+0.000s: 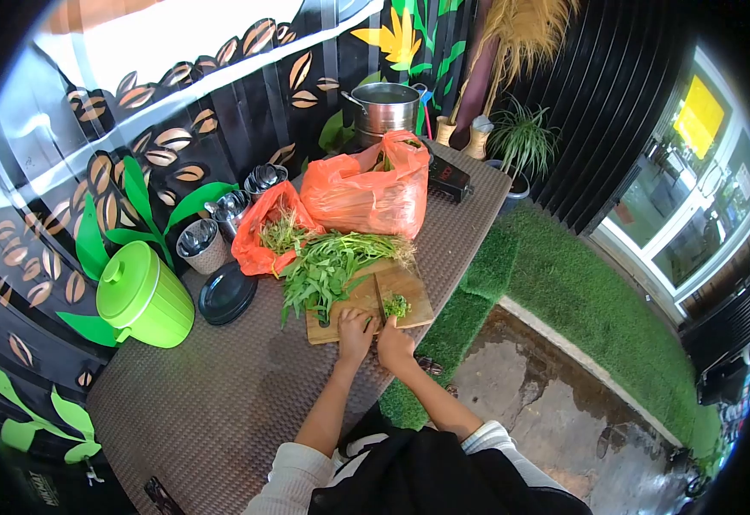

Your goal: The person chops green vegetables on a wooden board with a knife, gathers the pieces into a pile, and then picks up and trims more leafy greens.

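A wooden cutting board (pixel 323 330) lies near the table's right edge. My right hand (pixel 395 348) is closed round the handle of a knife (pixel 378 296), whose blade points away from me across the board. Just right of the blade sits a small heap of chopped greens (pixel 397 305). My left hand (pixel 355 333) presses on the board left of the knife, fingers curled, with a bit of green stalk showing at the fingertips. Long-stemmed leafy greens (pixel 323 270) lie across the far side of the board, leaves to the left, roots to the right.
Beyond the greens stand a small red plastic bag (pixel 255 245) of stalks and a larger one (pixel 366 197). A steel pot (pixel 385 107) and a black device (pixel 449 178) are behind. Black plates (pixel 227 293), cutlery holders (pixel 201 245) and a green lidded bucket (pixel 148 296) stand left.
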A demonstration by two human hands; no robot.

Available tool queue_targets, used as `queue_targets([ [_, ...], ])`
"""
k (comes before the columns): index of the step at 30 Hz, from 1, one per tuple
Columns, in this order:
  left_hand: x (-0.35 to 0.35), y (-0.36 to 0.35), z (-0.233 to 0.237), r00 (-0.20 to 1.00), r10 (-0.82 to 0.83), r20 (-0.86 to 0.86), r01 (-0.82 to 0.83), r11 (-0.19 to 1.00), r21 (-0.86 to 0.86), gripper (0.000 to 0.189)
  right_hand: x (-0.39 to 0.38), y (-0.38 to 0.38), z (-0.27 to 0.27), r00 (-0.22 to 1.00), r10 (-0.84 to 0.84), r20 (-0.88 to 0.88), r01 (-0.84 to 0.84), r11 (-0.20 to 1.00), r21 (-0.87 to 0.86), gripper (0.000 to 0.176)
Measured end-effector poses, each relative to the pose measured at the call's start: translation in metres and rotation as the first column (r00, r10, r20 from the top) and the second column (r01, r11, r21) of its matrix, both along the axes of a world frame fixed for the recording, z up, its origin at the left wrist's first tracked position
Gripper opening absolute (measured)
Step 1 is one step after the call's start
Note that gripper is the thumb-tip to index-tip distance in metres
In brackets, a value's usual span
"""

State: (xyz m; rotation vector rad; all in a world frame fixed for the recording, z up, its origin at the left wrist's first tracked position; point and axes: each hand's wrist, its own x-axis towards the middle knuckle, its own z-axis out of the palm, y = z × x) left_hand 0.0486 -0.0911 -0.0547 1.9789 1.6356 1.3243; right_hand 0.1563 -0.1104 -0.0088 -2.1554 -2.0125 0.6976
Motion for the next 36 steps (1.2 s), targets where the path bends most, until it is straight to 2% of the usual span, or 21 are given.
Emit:
queue_targets([
  [2,0.0,-0.002,0.002,1.0,0.0,-0.016,0.001,1.0,0.027,0.011,0.008,0.0,0.002,0.991,0.111,0.068,-0.112,0.994,0.007,0.036],
  [3,-0.004,-0.001,-0.001,0.999,-0.037,-0.011,0.038,0.999,0.031,0.011,0.011,0.002,0.003,0.992,0.109,0.071,-0.11,0.994,0.007,0.036],
  [4,-0.006,0.001,-0.003,0.997,-0.074,-0.008,0.075,0.997,0.036,0.011,0.014,0.003,0.004,0.991,0.125,0.048,-0.125,0.992,-0.008,0.036],
  [8,-0.004,0.007,-0.012,0.998,-0.052,-0.027,0.053,0.998,0.031,0.011,0.018,0.005,0.002,0.989,0.149,-0.02,-0.149,0.988,-0.027,0.037],
  [10,-0.002,0.007,-0.012,0.999,-0.053,0.008,0.054,0.994,-0.096,0.017,0.017,0.0,0.008,0.989,0.147,-0.004,-0.147,0.989,-0.026,0.035],
  [11,-0.001,0.007,-0.012,0.998,-0.055,0.007,0.056,0.994,-0.096,0.017,0.015,-0.002,0.011,0.989,0.15,0.011,-0.15,0.988,-0.025,0.034],
  [13,0.003,0.003,0.001,0.981,-0.043,0.187,0.06,0.995,-0.085,0.022,0.008,-0.005,0.008,0.993,0.116,-0.015,-0.117,0.993,-0.035,0.035],
  [14,0.002,0.001,0.007,0.982,-0.041,0.187,0.057,0.995,-0.086,0.022,0.005,-0.006,0.007,0.996,0.083,-0.038,-0.085,0.995,-0.048,0.036],
  [17,0.0,0.0,0.007,0.987,-0.11,0.113,0.124,0.984,-0.126,0.026,0.002,0.006,-0.006,0.995,0.091,-0.043,-0.091,0.996,-0.02,0.038],
  [19,-0.003,0.001,-0.001,0.982,-0.113,-0.15,0.107,0.993,-0.046,0.016,0.006,0.013,0.004,0.993,0.109,-0.048,-0.111,0.993,-0.032,0.038],
  [23,-0.003,-0.002,-0.001,0.987,-0.077,-0.138,0.083,0.996,0.038,0.009,0.011,-0.002,0.012,0.988,0.152,-0.029,-0.152,0.988,0.007,0.039],
  [25,-0.004,-0.006,0.008,0.987,-0.126,-0.101,0.126,0.992,-0.002,0.007,0.002,-0.005,0.008,0.993,0.115,-0.023,-0.115,0.993,-0.024,0.04],
  [27,-0.002,-0.003,0.006,0.993,-0.101,-0.057,0.1,0.995,-0.012,0.008,-0.001,-0.001,0.006,0.997,0.079,-0.016,-0.08,0.995,-0.056,0.04],
  [29,-0.002,0.001,0.001,0.997,-0.08,-0.019,0.079,0.997,-0.025,0.009,0.003,0.012,0.005,0.993,0.101,-0.062,-0.101,0.995,0.01,0.039],
  [31,-0.001,0.01,-0.005,0.992,-0.003,0.124,0.024,0.984,-0.174,0.014,0.009,0.016,0.003,0.99,0.111,-0.082,-0.111,0.994,0.012,0.038],
  [32,-0.002,0.013,-0.008,0.992,-0.005,0.123,0.026,0.985,-0.173,0.014,0.011,0.018,0.002,0.987,0.127,-0.096,-0.126,0.992,0.016,0.038],
  [34,-0.004,0.017,-0.008,0.931,-0.012,0.365,0.093,0.974,-0.205,0.016,0.006,0.005,-0.003,0.992,0.115,-0.053,-0.114,0.993,0.024,0.037],
  [36,-0.004,0.018,-0.004,0.918,0.01,0.396,0.086,0.971,-0.224,0.017,0.0,0.0,-0.005,0.995,0.1,-0.009,-0.1,0.995,0.031,0.037],
])
